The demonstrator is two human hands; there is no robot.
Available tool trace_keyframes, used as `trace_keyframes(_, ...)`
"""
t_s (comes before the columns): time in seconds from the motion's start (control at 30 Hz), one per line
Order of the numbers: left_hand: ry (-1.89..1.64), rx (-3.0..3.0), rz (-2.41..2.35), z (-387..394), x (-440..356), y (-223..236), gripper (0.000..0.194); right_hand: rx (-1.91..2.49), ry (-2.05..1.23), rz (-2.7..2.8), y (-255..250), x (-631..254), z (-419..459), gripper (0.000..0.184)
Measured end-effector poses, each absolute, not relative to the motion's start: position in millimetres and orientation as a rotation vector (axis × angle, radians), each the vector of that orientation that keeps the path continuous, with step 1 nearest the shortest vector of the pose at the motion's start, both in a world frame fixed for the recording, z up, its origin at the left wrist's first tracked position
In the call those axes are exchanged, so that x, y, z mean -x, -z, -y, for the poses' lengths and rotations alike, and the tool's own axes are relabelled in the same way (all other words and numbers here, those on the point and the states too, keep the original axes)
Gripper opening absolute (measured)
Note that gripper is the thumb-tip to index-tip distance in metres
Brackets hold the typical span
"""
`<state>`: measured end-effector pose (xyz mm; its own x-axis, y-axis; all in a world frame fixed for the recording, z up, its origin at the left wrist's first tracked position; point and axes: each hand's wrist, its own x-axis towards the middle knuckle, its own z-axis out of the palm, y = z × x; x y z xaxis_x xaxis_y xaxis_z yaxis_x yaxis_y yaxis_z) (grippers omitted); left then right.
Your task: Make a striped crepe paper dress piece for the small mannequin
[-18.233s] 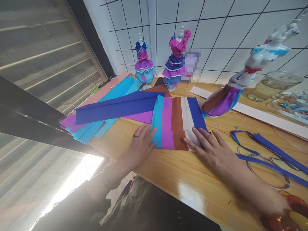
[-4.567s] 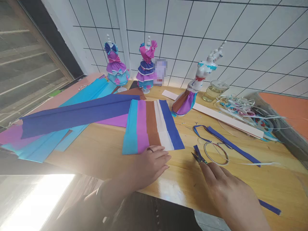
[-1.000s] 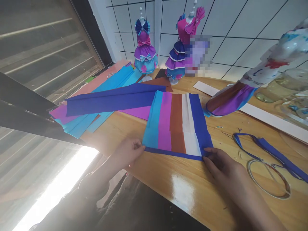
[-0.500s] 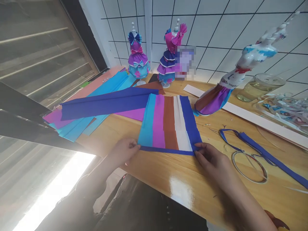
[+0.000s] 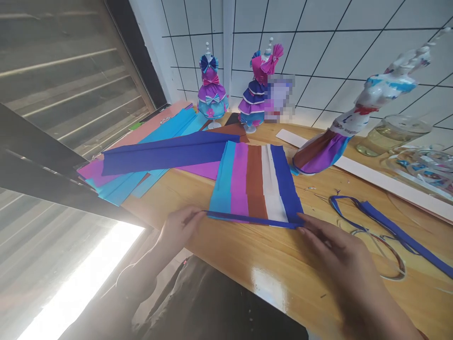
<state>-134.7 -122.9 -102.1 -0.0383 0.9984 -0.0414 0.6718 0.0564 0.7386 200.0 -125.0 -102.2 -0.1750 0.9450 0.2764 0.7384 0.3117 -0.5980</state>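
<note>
A striped panel (image 5: 255, 182) of light blue, purple, brown, white and dark blue, like crepe paper, lies on the wooden table. Across its near edge runs a narrow dark blue strip (image 5: 247, 218). My left hand (image 5: 183, 226) pinches the strip's left end, just off the panel's near left corner. At the near right corner, my right hand (image 5: 336, 243) pinches the other end between thumb and fingers. Bits of the panel's stripes show below the strip on the left. Whether the strip is joined to the panel, I cannot tell.
Folded blue and coloured sheets (image 5: 170, 153) lie at the left. Two dressed miniature forms (image 5: 212, 97) stand by the tiled wall. A leaning form (image 5: 354, 118), a glass jar (image 5: 391, 134), a long white strip (image 5: 392, 184) and a loose blue band (image 5: 399, 231) occupy the right.
The dark blue strip now overlaps the panel's near edge, its left end slightly raised and narrower. Both hands keep their pinch. The whole view has shifted a little.
</note>
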Motion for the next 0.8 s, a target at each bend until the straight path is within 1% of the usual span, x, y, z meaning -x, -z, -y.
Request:
trace_keyframes(0.13,-0.933,-2.347,-1.747,126,149,109,0.038,1.25,-0.252,2.145,99,-201,125,0.024)
trace_keyframes(0.2,-0.954,-2.641,-1.664,124,154,110,0.04,1.233,-0.233,2.176,96,-200,126,0.02)
trace_keyframes(0.3,-0.893,-2.918,-1.532,121,159,109,0.034,1.317,-0.137,2.136,94,-198,128,0.014)
trace_keyframes(0.33,-0.89,-2.971,-1.487,121,161,109,0.031,1.342,-0.072,2.106,94,-199,128,0.014)
trace_keyframes(0.4,-0.956,-3.043,-1.403,121,165,110,0.022,1.369,0.038,2.057,95,-199,128,0.021)
trace_keyframes(0.47,-1.071,-3.093,-1.294,123,169,114,0.015,1.361,0.059,2.049,96,-199,127,0.023)
trace_keyframes(0.53,-1.135,-3.129,-1.17,127,172,117,0.017,1.374,-0.007,2.059,95,-198,126,0.018)
trace_keyframes(0.6,-1.124,-3.135,-1.094,131,172,118,0.021,1.413,-0.054,2.037,94,-196,127,0.013)
trace_keyframes(0.7,-1.085,-3.095,-1.121,137,171,118,0.025,1.511,0.016,1.945,94,-195,129,0.01)
trace_keyframes(0.8,-1.006,-3.118,-1.05,140,169,117,0.027,1.602,0.106,1.85,96,-196,133,0.009)
